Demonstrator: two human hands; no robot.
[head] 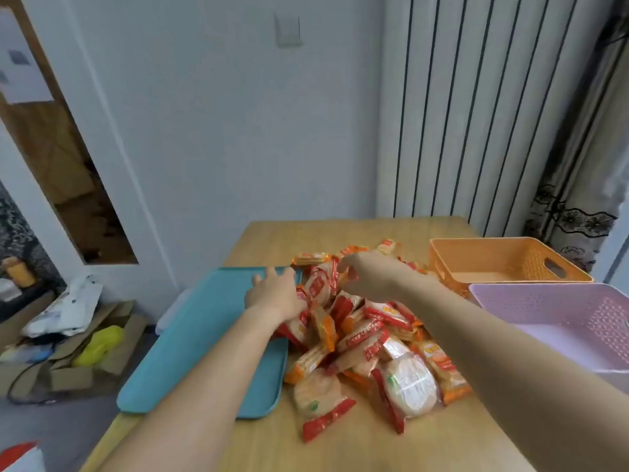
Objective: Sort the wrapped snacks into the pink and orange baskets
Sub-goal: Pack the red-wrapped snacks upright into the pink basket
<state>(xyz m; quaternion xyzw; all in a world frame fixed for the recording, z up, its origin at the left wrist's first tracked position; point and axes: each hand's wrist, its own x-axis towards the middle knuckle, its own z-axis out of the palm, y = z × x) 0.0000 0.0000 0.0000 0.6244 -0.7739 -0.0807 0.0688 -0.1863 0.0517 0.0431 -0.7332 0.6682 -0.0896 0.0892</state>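
2 hands meet the heap of red- and orange-wrapped snacks (367, 338) on the pale wooden surface (340, 451): left hand (272, 294) spread flat at its edge, right hand (360, 274) pinching 1 red-edged packet (325, 279). Lift that 1 clear, check its colour, then pick the orange plastic basket (476, 258) or pink plastic basket (544, 288).

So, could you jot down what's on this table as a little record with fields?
surface: wooden table
snacks: pile of wrapped snacks, red and orange wrappers, mid-table
left of pile: teal tray
far right: orange basket, no snacks visible inside
near right: pink basket, no snacks visible inside
left hand: fingers straight, on the tray's far end beside the pile
right hand: fingers curled down onto the pile; grip on a packet unclear
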